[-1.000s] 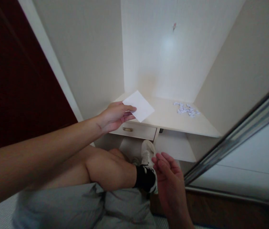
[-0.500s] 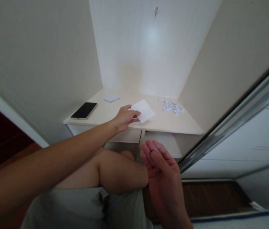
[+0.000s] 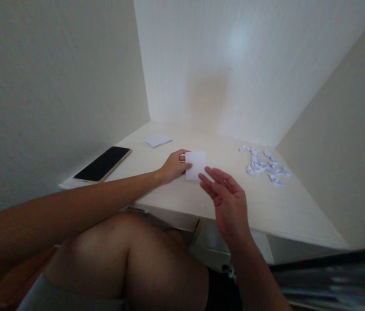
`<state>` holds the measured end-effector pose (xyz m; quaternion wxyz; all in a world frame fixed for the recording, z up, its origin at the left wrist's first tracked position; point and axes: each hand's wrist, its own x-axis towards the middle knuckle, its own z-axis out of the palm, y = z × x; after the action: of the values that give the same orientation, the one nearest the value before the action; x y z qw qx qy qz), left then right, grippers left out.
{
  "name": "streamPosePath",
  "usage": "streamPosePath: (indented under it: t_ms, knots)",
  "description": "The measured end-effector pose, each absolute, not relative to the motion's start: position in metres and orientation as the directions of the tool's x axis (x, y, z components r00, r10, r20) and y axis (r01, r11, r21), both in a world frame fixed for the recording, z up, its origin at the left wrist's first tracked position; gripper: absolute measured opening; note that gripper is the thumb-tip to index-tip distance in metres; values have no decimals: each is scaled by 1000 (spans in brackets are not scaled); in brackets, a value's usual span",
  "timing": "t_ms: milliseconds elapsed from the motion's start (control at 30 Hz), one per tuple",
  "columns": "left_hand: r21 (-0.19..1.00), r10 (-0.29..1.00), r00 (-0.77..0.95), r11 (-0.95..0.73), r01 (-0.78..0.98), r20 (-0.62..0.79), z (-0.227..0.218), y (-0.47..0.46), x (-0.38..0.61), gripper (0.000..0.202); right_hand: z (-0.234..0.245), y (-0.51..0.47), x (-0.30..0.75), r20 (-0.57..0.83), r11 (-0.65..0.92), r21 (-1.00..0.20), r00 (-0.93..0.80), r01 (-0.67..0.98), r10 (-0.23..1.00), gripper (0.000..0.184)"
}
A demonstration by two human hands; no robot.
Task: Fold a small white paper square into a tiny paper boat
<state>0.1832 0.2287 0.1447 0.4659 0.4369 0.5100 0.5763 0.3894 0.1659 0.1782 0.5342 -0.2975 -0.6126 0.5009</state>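
Observation:
A small square of white paper (image 3: 196, 165) is pinched by its left edge between the thumb and fingers of my left hand (image 3: 175, 166). The paper is held just over the white desk top (image 3: 176, 194). My right hand (image 3: 226, 194) is at the paper's lower right corner, fingers apart, with nothing visible in it; whether the fingertips touch the paper I cannot tell. Behind my left hand, a folded piece of white paper (image 3: 158, 139) lies on the desk.
Several small twisted bits of white paper (image 3: 262, 164) lie scattered at the right of the desk. A smartphone (image 3: 104, 164) with a dark screen rests at the left edge. Walls enclose the desk on the left, back and right. My knees are under the front edge.
My view has come closer to the desk. My right hand has risen from below the edge to beside the paper, its fingers spreading. The paper in my left hand has turned squarer to me.

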Motion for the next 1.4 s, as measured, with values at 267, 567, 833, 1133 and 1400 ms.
streamPosePath:
  t_ms: [267, 567, 833, 1133, 1400]
  knots:
    - [974, 959, -254, -166, -151, 124, 141, 296, 158, 34, 158, 347, 375, 523, 733, -647, -577, 210, 628, 53]
    - [968, 970, -198, -179, -179, 143, 136, 304, 153, 61, 133, 355, 381, 566, 857, -461, -666, 232, 485, 24]
    - [972, 978, -74, -203, -119, 195, 144, 292, 157, 54, 146, 344, 380, 610, 842, -487, -599, 233, 519, 12]
    - [971, 976, 84, -189, -149, 203, 144, 286, 160, 39, 149, 334, 373, 495, 616, -761, -431, 204, 754, 10]
    - [954, 961, 31, -270, -128, 276, 151, 281, 161, 47, 152, 329, 370, 417, 499, -830, -316, 249, 852, 17]
